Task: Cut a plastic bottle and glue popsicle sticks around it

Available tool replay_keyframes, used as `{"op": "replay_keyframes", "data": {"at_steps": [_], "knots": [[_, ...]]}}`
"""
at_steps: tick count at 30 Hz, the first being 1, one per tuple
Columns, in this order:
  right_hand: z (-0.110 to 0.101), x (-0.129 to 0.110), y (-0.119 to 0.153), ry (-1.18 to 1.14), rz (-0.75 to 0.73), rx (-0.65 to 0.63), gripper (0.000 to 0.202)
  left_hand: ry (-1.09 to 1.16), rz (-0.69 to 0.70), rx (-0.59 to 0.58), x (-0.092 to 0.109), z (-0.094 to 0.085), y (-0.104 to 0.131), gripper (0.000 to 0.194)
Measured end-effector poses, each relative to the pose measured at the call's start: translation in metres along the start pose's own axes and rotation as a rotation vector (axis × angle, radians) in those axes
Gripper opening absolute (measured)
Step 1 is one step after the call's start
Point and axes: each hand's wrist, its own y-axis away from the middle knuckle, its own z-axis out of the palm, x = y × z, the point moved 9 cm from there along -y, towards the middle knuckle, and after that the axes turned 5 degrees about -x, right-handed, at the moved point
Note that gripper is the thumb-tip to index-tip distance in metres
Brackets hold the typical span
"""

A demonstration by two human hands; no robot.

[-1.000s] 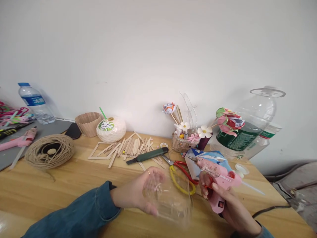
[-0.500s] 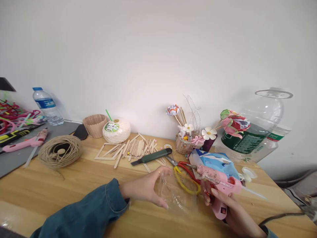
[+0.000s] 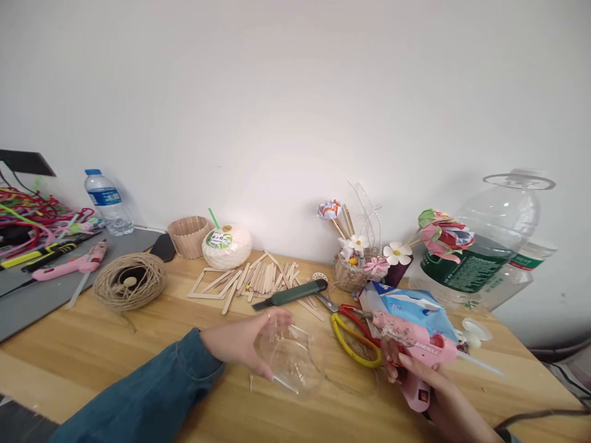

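My left hand is curved around a clear plastic cup-like piece, thumb and fingers on its left side; it looks like a cut bottle section lying tilted just above or on the table. In my right hand is a pink hot glue gun, fingers wrapped round its handle, nozzle pointing left. A clear glue stick sticks out of its back end. Between the hands lie scissors with red and yellow handles. A green utility knife rests across wooden craft sticks behind my left hand.
Jute twine, a wooden-stick cup and a white coconut stand to the left. A second pink glue gun lies on a grey mat. A flower basket, blue packet and large bottle stand right.
My left hand has moved left with the clear plastic piece, away from the glue gun, and the piece has turned. My right hand still holds the glue gun. The view has shifted slightly left.
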Motion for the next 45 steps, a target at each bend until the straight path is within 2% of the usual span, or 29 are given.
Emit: {"op": "replay_keyframes", "data": {"at_steps": [4,8,10,11,13,15,17,19,21,25,28,31,36,38,40,45], "knots": [[0.001,0.001,-0.001,0.021,0.008,-0.006,0.036,-0.042,-0.039,0.068,0.001,-0.011,-0.002,0.104],[0.002,0.002,0.000,0.028,0.012,-0.017,0.034,0.042,-0.052,-0.009,-0.003,-0.012,-0.002,0.121],[0.003,0.001,0.000,0.042,0.007,-0.026,0.034,0.052,-0.041,-0.029,-0.002,-0.015,0.002,0.121],[0.003,0.001,0.000,0.050,0.006,-0.030,0.035,0.039,-0.029,-0.016,0.000,-0.021,0.004,0.115],[0.003,0.001,0.000,0.060,0.007,-0.032,0.035,-0.006,-0.004,0.081,0.007,-0.040,0.013,0.088],[0.002,0.002,0.001,0.059,0.007,-0.022,0.035,-0.131,-0.037,0.285,0.013,-0.071,0.028,0.051],[0.000,0.002,0.001,0.046,0.003,-0.009,0.035,-0.418,-0.191,0.503,0.013,-0.101,0.049,0.028],[0.000,0.003,0.001,0.033,0.003,-0.005,0.035,-0.688,-0.384,0.618,0.009,-0.119,0.067,0.024],[0.001,0.005,0.000,0.034,0.017,-0.019,0.035,-0.814,-0.506,0.666,0.002,-0.124,0.077,0.026],[0.001,0.009,-0.001,0.051,0.053,-0.032,0.036,-0.938,-0.604,0.689,-0.012,-0.113,0.078,0.025],[-0.001,0.010,-0.001,0.042,0.062,-0.012,0.036,-1.020,-0.613,0.677,-0.009,-0.107,0.070,0.021],[0.001,0.009,-0.001,0.039,0.065,-0.014,0.037,-1.105,-0.539,0.664,0.009,-0.106,0.052,0.024],[0.000,0.008,-0.004,0.049,0.058,0.006,0.038,-1.236,-0.260,0.438,0.033,-0.094,-0.015,0.024],[-0.001,0.008,-0.004,0.017,0.046,0.013,0.036,-1.287,-0.178,0.358,0.033,-0.090,-0.040,0.029],[-0.003,0.010,-0.003,-0.005,0.049,0.012,0.035,-1.336,-0.138,0.296,0.028,-0.087,-0.060,0.026],[-0.003,0.009,0.000,0.000,0.039,-0.003,0.036,-1.435,-0.097,0.217,0.012,-0.089,-0.081,0.016]]}}
